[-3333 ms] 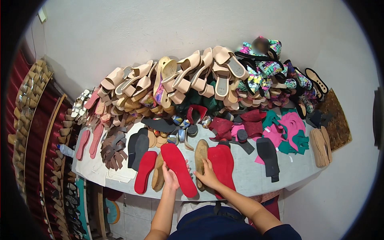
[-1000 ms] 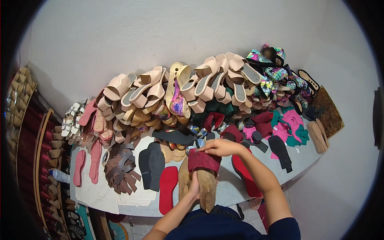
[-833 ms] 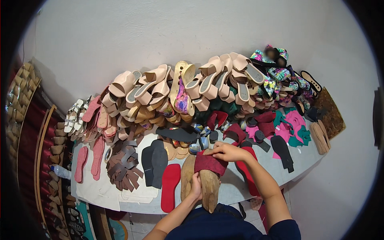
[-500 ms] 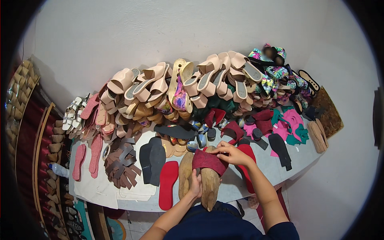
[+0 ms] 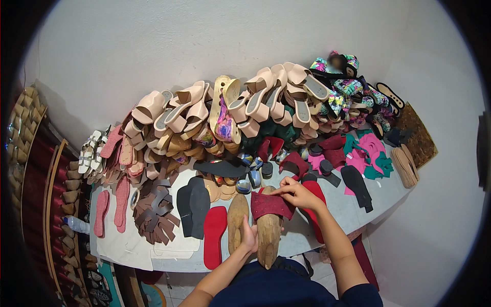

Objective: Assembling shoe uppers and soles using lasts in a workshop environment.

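My left hand (image 5: 249, 236) is wrapped around the side of a worn wooden shoe last (image 5: 268, 245), which points heel end toward me. Draped across the forepart of that last is a wide dark red shoe upper (image 5: 270, 205). My right hand (image 5: 299, 195) is closed at the upper's far right edge, its fingertips reaching over to the toe of the last. A second wooden last (image 5: 237, 222) lies just to the left on the table. Red insoles (image 5: 216, 238) flank the lasts, one on each side; the right one is partly behind my right forearm.
Along the wall, beige heeled sandals (image 5: 262, 94) and colourful patterned sandals (image 5: 348, 87) are heaped. Black soles (image 5: 194, 207), brown strips (image 5: 156, 217) and pink and green scraps (image 5: 371, 153) lie on the grey table (image 5: 302, 244). Shelves of lasts (image 5: 69, 210) stand at left.
The dark red upper has shifted slightly to the right across the last, tilting down at its right side. My right hand stays at its edge; my left still grips the last.
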The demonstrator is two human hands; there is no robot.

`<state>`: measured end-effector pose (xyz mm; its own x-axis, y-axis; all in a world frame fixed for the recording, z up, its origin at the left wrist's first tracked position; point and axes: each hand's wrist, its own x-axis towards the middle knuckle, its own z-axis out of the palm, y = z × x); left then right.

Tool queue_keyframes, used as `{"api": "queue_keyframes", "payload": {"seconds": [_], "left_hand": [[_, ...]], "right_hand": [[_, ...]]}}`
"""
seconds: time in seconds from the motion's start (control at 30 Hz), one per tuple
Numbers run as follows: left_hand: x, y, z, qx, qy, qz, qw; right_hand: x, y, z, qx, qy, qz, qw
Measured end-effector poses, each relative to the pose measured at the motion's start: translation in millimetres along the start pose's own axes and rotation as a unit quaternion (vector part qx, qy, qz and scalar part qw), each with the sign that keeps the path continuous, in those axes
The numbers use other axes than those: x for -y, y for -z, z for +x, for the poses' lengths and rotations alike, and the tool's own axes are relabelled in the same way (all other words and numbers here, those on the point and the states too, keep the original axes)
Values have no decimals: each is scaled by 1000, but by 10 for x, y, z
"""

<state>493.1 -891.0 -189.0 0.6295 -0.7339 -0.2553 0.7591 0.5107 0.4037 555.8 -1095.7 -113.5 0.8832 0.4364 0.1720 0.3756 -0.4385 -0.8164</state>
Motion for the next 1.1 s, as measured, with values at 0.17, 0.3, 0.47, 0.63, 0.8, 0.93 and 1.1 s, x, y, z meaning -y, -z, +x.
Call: {"api": "queue_keyframes", "payload": {"seconds": [0.17,0.3,0.47,0.63,0.8,0.93,1.1], "left_hand": [[0,-66,28,-35,7,67,997],[35,-112,60,-94,-3,88,992],[104,55,122,-89,29,37,995],[46,22,92,-15,-13,50,999],[3,-15,84,-40,-21,59,997],[16,-23,83,-54,-22,39,998],[57,29,88,-160,-28,58,985]], "right_hand": [[292,-17,133,30,-66,-84,994],[471,-61,321,139,-109,-169,970],[509,-100,621,44,-17,269,962],[625,-122,685,-113,-110,578,801],[533,-489,564,-83,-42,285,954],[296,-609,401,44,-120,-150,980],[578,-613,20,15,-128,-276,953]]}}
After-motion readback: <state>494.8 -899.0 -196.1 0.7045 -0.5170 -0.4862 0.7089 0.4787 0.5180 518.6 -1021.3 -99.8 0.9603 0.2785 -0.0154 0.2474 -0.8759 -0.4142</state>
